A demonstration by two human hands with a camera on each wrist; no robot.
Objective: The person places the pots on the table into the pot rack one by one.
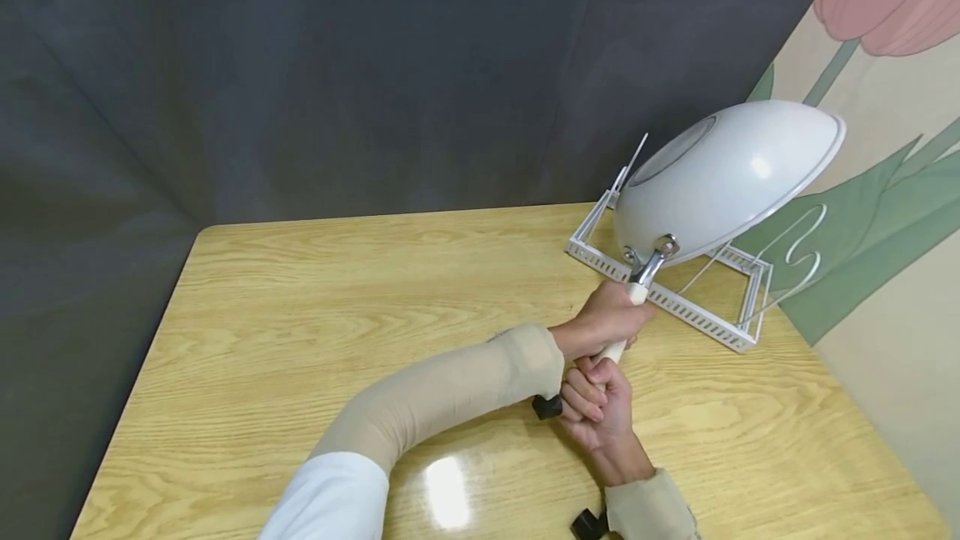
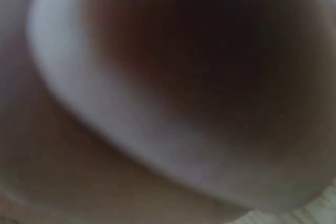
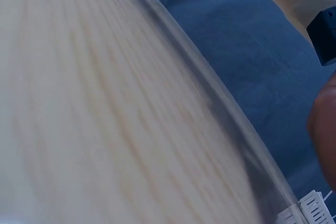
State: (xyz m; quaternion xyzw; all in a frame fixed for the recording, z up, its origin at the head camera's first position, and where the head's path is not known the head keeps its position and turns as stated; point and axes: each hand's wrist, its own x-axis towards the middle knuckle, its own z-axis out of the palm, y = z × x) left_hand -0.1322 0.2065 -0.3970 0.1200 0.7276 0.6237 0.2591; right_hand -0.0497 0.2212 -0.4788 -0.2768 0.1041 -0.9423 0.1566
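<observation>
A white wok point(image 1: 727, 173) stands tilted on edge over a white slotted rack point(image 1: 697, 319), its rounded underside toward the upper left. Its cream handle point(image 1: 615, 350), fixed by a metal bracket with rivets, slants down toward me. My left hand point(image 1: 611, 319) grips this handle just below the bracket. Right behind it, my right hand point(image 1: 600, 407) has its fingers curled round the handle's lower end and hides that end. The left wrist view is a dark close-up blur. At the right wrist view's lower corner, a bit of the rack point(image 3: 315, 208) shows.
Thin white wire holders point(image 1: 810, 261) curve up at the rack's right end, and another upright rises at its left. The wooden table point(image 1: 337, 298) meets a dark curtain point(image 1: 390, 82) at the back. To the right is a wall point(image 1: 892, 307) painted with tulips.
</observation>
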